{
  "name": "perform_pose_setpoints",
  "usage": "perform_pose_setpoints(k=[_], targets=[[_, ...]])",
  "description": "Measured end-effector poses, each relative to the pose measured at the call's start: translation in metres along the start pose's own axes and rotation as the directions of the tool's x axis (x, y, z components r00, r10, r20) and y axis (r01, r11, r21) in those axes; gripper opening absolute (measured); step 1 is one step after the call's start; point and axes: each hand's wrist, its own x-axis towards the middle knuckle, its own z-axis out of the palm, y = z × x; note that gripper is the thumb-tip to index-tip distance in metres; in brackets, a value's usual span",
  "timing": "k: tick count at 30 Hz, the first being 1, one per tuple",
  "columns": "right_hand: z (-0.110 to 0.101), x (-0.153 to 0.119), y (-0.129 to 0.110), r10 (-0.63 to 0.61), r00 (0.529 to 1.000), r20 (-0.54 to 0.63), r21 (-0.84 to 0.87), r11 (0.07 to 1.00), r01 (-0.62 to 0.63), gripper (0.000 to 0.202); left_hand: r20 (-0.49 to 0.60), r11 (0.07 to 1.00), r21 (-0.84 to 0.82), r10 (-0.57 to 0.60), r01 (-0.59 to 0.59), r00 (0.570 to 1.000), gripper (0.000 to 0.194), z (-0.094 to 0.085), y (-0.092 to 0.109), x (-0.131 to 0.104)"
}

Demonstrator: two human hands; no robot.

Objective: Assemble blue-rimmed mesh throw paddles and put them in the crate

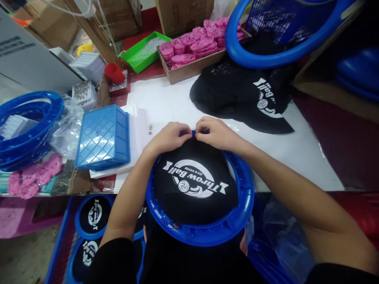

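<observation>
A blue plastic ring (245, 197) rests against my lap and the table's front edge, its ribbed inner side facing up. Over its opening lies a round black mesh cloth (166, 197) with a white "Throw Ball" print. At the ring's far side, my left hand (174, 136) pinches the cloth's edge between thumb and fingers. Close beside it, my right hand (214, 134) is closed in a pinch on the same edge. A gap shows between cloth and ring at the right. Small wires (170, 225) lie in the ring's near left part.
More black mesh cloths (219, 90) lie at the back right, below another blue ring (231, 43). A box of pink pieces (177, 73), a green tray (137, 65) and an upturned blue bin (102, 136) stand around. Finished-looking discs (94, 215) sit low at left.
</observation>
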Motion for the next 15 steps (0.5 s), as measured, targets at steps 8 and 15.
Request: perform_pose_setpoints(k=[8, 15], targets=[[-0.019, -0.002, 0.002, -0.016, 0.996, 0.082, 0.011, 1.000, 0.015, 0.012, 0.012, 1.000, 0.008, -0.017, 0.017, 1.000, 0.013, -0.001, 0.003, -0.001], [-0.058, -0.010, -0.001, -0.006, 0.924, 0.382, 0.005, 1.000, 0.005, 0.026, 0.192, 0.994, 0.103, -0.044, 0.024, 0.980, 0.023, -0.019, 0.010, -0.014]])
